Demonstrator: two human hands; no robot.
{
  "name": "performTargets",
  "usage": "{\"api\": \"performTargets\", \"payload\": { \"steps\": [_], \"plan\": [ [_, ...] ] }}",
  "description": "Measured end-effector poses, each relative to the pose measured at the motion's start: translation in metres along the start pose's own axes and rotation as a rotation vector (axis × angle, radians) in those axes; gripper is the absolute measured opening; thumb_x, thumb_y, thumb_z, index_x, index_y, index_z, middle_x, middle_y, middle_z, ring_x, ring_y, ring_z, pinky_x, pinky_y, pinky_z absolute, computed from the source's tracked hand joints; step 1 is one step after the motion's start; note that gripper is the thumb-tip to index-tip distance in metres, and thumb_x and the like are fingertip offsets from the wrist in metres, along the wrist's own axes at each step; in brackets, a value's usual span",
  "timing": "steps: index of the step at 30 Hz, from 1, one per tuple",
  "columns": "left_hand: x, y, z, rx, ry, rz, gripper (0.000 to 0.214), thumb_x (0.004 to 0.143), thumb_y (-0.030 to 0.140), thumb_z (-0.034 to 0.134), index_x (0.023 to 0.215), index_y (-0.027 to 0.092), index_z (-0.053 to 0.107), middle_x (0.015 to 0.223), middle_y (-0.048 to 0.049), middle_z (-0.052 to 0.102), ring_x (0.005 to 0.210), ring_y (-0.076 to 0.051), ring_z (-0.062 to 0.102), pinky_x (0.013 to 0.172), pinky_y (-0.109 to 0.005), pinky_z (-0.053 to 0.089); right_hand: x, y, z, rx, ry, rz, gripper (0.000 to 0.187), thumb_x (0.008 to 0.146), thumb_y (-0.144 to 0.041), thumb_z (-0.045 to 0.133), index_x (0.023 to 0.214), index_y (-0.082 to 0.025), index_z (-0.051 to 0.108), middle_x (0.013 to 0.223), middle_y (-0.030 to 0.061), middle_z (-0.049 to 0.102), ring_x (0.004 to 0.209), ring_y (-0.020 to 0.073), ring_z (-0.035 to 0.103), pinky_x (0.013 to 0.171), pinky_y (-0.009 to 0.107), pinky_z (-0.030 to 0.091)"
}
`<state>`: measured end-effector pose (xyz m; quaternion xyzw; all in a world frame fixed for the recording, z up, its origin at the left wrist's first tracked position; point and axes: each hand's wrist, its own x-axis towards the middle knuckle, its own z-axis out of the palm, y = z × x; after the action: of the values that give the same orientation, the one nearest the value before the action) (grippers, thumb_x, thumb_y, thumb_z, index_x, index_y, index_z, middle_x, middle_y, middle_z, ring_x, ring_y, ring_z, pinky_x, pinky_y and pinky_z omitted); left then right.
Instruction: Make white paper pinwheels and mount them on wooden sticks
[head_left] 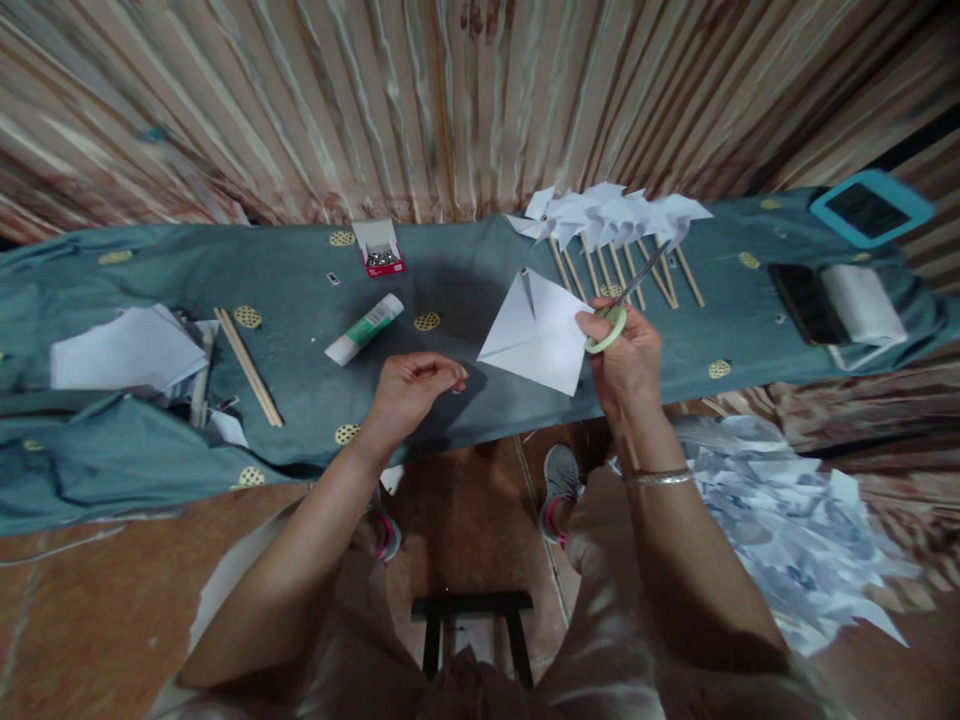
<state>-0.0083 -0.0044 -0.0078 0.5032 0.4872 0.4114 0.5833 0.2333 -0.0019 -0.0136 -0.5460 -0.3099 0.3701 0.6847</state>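
Observation:
My right hand [628, 368] is closed around green-handled scissors [624, 308], blades pointing up and to the right. Its thumb and fingers also pinch the right corner of a white folded paper square [534, 335], which hangs just above the teal cloth-covered table [247, 270]. My left hand [414, 388] hovers over the table's front edge, left of the paper. Its fingers are curled against the thumb, and I see nothing in them.
A glue stick [365, 328] and a small red box [381, 250] lie left of the paper. White paper pinwheels on wooden sticks [615, 225] lie behind it. Loose sticks [249, 366] and white sheets [124, 350] are at left, a phone [806, 300] at right, paper scraps [787, 520] on the floor.

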Motion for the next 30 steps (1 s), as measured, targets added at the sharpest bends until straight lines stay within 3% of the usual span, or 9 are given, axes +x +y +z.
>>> {"api": "performTargets", "payload": {
  "steps": [3,5,8,13,18,23,30],
  "plan": [
    [-0.004,-0.005,0.007,-0.197,0.029,-0.058,0.027,0.066,0.042,0.079,0.075,0.017,0.074,0.076,-0.0047,0.074,0.074,-0.018,0.068,0.078,-0.032,0.054,0.005,0.003,-0.001,0.076,0.049,0.043,0.029,0.056,-0.023,0.082,0.079,-0.022,0.064,0.067,-0.0072,0.059,0.06,0.009,0.054,0.059,0.025,0.044],
    [-0.01,-0.009,0.019,-0.318,-0.082,-0.111,0.045,0.065,0.048,0.082,0.096,0.018,0.074,0.097,-0.0088,0.076,0.097,-0.024,0.07,0.089,-0.036,0.053,0.002,0.004,0.004,0.112,0.05,0.084,0.03,0.056,-0.023,0.082,0.08,-0.022,0.064,0.068,-0.007,0.061,0.061,0.0096,0.056,0.06,0.026,0.045],
    [-0.017,-0.014,0.038,-0.412,-0.202,-0.136,0.058,0.062,0.05,0.085,0.109,0.02,0.069,0.118,-0.0097,0.071,0.117,-0.028,0.063,0.104,-0.042,0.046,-0.009,0.007,0.018,0.133,0.013,0.136,0.031,0.056,-0.025,0.082,0.08,-0.022,0.063,0.066,-0.0076,0.062,0.058,0.0095,0.056,0.059,0.026,0.046],
    [-0.019,-0.01,0.056,-0.575,-0.032,-0.163,0.045,0.072,0.052,0.077,0.099,0.017,0.069,0.118,-0.0107,0.071,0.118,-0.029,0.063,0.103,-0.044,0.049,-0.025,0.012,0.038,0.138,-0.027,0.21,0.04,0.051,-0.03,0.085,0.082,-0.021,0.061,0.065,-0.0082,0.061,0.058,0.0089,0.055,0.058,0.024,0.045],
    [-0.01,0.002,0.052,-0.667,0.19,-0.202,0.034,0.079,0.039,0.073,0.103,0.016,0.065,0.118,-0.0125,0.072,0.116,-0.028,0.065,0.098,-0.042,0.053,-0.034,0.01,0.045,0.089,-0.105,0.222,0.043,0.052,-0.039,0.088,0.08,-0.021,0.061,0.062,-0.0085,0.059,0.054,0.0068,0.051,0.055,0.021,0.042],
    [0.001,0.01,0.033,-0.676,0.253,-0.16,0.038,0.082,0.039,0.068,0.112,0.016,0.062,0.119,-0.0131,0.071,0.113,-0.027,0.067,0.096,-0.041,0.055,-0.045,0.004,0.04,-0.011,-0.297,0.265,0.044,0.063,-0.055,0.082,0.084,-0.02,0.066,0.062,-0.0042,0.066,0.052,0.0077,0.053,0.052,0.021,0.041],
    [0.006,0.014,0.011,-0.68,0.279,-0.115,0.042,0.086,0.04,0.064,0.119,0.016,0.059,0.114,-0.0117,0.073,0.11,-0.024,0.067,0.09,-0.036,0.057,-0.073,-0.009,0.025,-0.152,-0.818,0.392,0.052,0.071,-0.065,0.073,0.092,-0.018,0.068,0.073,0.0028,0.071,0.06,0.0125,0.058,0.061,0.027,0.045]
  ]
}}
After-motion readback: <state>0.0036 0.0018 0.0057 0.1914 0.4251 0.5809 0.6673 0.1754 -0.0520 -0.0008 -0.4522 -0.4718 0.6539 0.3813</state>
